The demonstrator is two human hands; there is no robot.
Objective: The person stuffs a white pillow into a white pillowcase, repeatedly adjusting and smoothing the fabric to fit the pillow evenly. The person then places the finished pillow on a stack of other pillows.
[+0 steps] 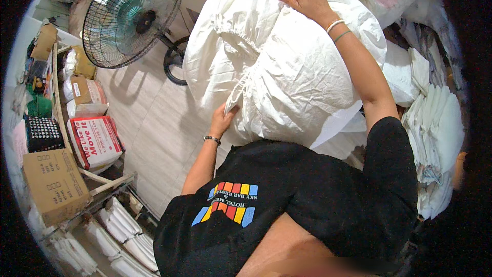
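A large white elasticated cloth (pixel 307 69), which looks like a fitted sheet, bulges in front of my torso. Its gathered edges (pixel 251 65) meet in a puckered seam near the middle. My left hand (pixel 225 119) grips a loop of the gathered edge at the cloth's lower left. Farther away, my right hand (pixel 309 4) lies across the top of the cloth, its fingers curled and pinching the fabric. What fills or supports the cloth underneath is hidden.
A black stand fan (pixel 132 19) stands on the tiled floor (pixel 153 111) at left. Parcels (pixel 96 140) and a cardboard box (pixel 55 184) line a shelf. Folded white linen (pixel 121 219) is stacked at lower left, with more white linen (pixel 434 134) at right.
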